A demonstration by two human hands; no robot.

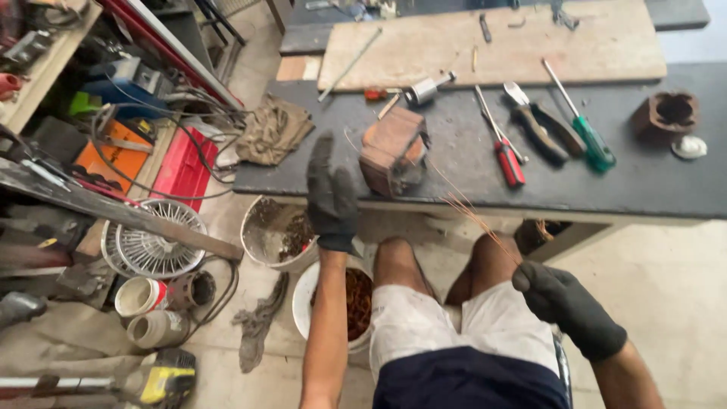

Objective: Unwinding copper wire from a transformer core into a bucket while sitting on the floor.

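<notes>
Pulling with my right hand [566, 301], fingers pinching the copper wires [473, 216], which are running up-left to the rusty coil block [394, 151] at the bench [651, 189] edge; my left hand [331, 195], fingers together, is hovering nearer, just left of it.

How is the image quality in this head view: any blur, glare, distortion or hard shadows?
Head view: even, soft daylight with no hard shadows; pale floor at right looks slightly washed out. Wide-angle bending curves the workbench edge and shelves at the frame's sides. The left hand beside the motor stator is slightly soft, the right hand pulling copper wires fairly sharp; wires thin and smeared.
</notes>
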